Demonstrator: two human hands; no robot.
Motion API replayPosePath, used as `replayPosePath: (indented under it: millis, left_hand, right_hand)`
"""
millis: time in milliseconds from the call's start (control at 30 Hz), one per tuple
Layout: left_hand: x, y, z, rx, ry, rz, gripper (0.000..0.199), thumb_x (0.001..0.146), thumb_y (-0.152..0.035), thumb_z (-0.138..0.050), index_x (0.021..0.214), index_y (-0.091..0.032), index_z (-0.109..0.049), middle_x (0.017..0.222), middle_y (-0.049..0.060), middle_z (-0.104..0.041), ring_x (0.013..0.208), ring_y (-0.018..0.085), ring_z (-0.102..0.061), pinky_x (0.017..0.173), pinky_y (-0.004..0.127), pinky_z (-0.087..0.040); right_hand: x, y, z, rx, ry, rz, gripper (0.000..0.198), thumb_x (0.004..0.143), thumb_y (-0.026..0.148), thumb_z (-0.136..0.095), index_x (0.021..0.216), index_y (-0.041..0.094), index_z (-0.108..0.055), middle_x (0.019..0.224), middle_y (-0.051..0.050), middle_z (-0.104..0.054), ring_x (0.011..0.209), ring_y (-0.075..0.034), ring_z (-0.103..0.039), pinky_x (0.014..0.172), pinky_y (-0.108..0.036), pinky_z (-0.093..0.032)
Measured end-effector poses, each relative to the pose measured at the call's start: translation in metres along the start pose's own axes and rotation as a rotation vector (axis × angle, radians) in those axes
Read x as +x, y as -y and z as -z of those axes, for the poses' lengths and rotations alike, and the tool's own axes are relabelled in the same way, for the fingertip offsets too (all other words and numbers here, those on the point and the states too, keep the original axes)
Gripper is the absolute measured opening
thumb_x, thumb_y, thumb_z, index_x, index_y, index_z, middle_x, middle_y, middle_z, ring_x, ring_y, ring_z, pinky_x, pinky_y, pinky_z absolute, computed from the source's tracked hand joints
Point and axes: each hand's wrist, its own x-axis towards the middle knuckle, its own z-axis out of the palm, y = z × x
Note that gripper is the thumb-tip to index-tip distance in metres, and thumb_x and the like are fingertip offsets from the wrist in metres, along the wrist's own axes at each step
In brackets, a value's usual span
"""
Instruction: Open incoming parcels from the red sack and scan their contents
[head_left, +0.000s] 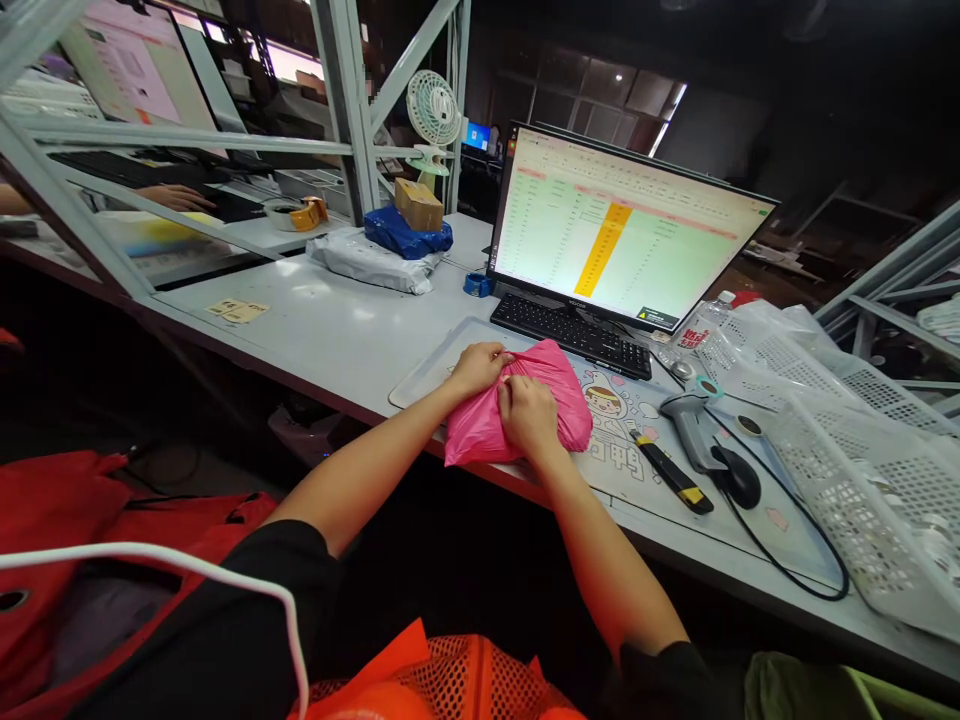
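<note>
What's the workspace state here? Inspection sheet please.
Surface: grey table, printed desk mat.
Job's things: pink poly mailer on the mat at the table edge.
Clutter: utility knife, barcode scanner, mouse, white baskets, parcels, tape.
Grippers: left hand and right hand both grip the mailer.
Cables: black cable looping on the table.
Surroundings: monitor, keyboard, fan, another person's hand.

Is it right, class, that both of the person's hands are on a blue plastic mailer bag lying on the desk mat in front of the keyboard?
Not quite: the mailer bag is pink, not blue. The head view shows the left hand and right hand both on it, on the desk mat in front of the keyboard. A blue parcel lies farther back.
</note>
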Motion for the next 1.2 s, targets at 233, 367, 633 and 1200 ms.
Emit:
replayPosePath:
  millis: [233,367,633,1200]
  left_hand:
    - [0.026,0.000,-0.004,0.004,0.060,0.012,0.030,0.097,-0.041,-0.063,0.078,-0.021,-0.073,0.085,0.007,-0.075,0.080,0.022,-0.063,0.068,0.030,-0.034]
    - [0.033,0.000,0.000,0.023,0.125,0.010,0.028,0.095,-0.045,-0.068,0.080,-0.023,-0.077,0.088,0.007,-0.077,0.085,0.025,-0.065,0.067,0.031,-0.034]
    - [0.025,-0.003,0.005,0.091,0.120,-0.031,0.033,0.098,-0.050,-0.062,0.087,-0.023,-0.078,0.089,0.007,-0.077,0.085,0.024,-0.066,0.066,0.032,-0.033]
    - [0.063,0.019,0.023,0.333,0.005,0.061,0.047,0.102,-0.056,-0.050,0.112,-0.022,-0.080,0.117,0.016,-0.076,0.112,0.037,-0.069,0.093,0.042,-0.048]
  right_hand:
    - [-0.041,-0.002,0.016,0.070,0.019,-0.024,0.032,0.107,0.035,-0.048,0.123,0.016,-0.069,0.117,-0.015,-0.073,0.103,-0.030,-0.068,0.091,-0.040,-0.054]
    - [-0.066,-0.004,0.016,0.197,-0.035,-0.016,0.042,0.107,0.033,-0.044,0.141,0.016,-0.063,0.125,-0.015,-0.069,0.105,-0.029,-0.069,0.089,-0.040,-0.056]
    - [-0.089,-0.014,0.007,0.266,-0.161,-0.016,0.051,0.107,0.034,-0.047,0.154,0.016,-0.051,0.148,-0.019,-0.056,0.139,-0.032,-0.054,0.113,-0.047,-0.050]
    - [-0.140,-0.001,0.051,0.142,0.052,0.002,0.032,0.110,0.043,-0.050,0.085,0.023,-0.054,0.077,-0.002,-0.066,0.064,-0.019,-0.061,0.058,-0.031,-0.026]
